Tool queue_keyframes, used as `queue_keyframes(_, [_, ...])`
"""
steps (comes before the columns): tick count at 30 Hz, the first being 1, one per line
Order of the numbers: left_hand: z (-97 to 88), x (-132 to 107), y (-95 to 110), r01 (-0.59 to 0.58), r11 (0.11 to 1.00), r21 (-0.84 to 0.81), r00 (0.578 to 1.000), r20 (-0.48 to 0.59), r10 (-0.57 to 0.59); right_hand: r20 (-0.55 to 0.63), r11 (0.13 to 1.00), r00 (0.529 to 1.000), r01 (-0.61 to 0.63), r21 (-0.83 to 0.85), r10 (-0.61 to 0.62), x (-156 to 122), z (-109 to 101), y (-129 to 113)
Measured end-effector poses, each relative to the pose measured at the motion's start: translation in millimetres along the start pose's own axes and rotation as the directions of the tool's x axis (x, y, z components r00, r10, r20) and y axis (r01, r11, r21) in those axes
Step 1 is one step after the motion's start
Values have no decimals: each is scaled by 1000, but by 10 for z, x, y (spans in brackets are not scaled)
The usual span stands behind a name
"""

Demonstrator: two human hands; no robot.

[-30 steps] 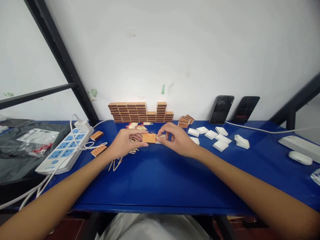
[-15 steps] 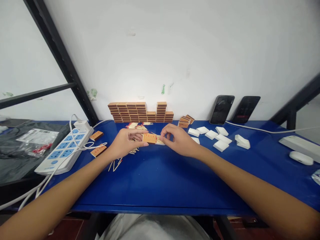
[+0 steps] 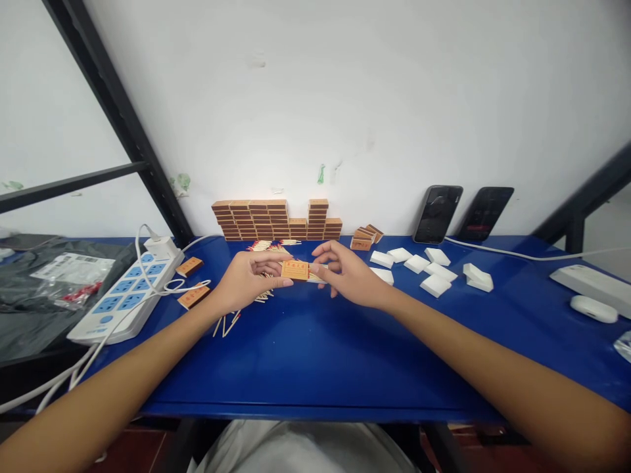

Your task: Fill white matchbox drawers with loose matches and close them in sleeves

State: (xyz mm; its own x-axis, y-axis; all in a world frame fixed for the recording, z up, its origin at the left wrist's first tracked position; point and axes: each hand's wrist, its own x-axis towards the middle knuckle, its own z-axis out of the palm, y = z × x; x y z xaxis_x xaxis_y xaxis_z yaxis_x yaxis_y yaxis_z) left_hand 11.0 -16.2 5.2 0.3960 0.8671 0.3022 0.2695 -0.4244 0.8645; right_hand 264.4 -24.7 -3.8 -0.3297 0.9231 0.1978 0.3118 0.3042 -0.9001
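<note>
Between my hands is a matchbox (image 3: 295, 270) with an orange label, its white tray of matches (image 3: 315, 276) partly slid out on the right. My left hand (image 3: 251, 279) grips the sleeve by its left end, thumb in front and fingers behind. My right hand (image 3: 345, 274) is at the tray's open end, with the thumb lying over the matches and the fingers behind and under the tray. Loose matches (image 3: 266, 246) with red heads lie behind and beneath my left hand, and a few more matches (image 3: 227, 325) lie nearer me.
Stacked matchboxes (image 3: 256, 220) stand against the wall, with a leaning group of matchboxes (image 3: 363, 238) beside them. White trays (image 3: 436, 285) are scattered at right. Two phones (image 3: 438, 214) lean on the wall. A power strip (image 3: 128, 289) with cables and two matchboxes (image 3: 194, 297) lie left.
My right thumb has moved left over the matches toward the sleeve, and the right fingers have spread and reach further round the tray. My left hand holds nearly the same place.
</note>
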Motion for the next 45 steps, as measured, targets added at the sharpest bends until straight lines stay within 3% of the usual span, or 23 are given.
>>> queue_keyframes(3, [6, 2, -9, -6, 1000, -2, 1000, -2, 6, 47, 993, 996, -85, 77, 81, 12, 9, 7])
queue_keyframes(11, [16, 7, -47, -35, 999, 14, 998, 43, 35, 40, 998, 999, 17, -68, -14, -27, 11, 43])
queue_keyframes(15, [9, 4, -33, -50, 998, 47, 998, 41, 48, 46, 998, 999, 32, -61, -29, -35, 6, 26])
queue_keyframes(25, [9, 1, -53, -61, 994, 89, 997, 46, 57, 110, 995, 994, -12, -94, 22, -11, -22, 39])
queue_keyframes(38, [28, -13, -6, -52, 996, 74, 997, 54, 48, 85, 995, 992, -96, -7, 96, -15, 10, 11])
queue_keyframes(45, [24, -8, -25, -46, 998, 44, 997, 66, 43, 64, 997, 997, 44, -64, -40, -9, 10, 66])
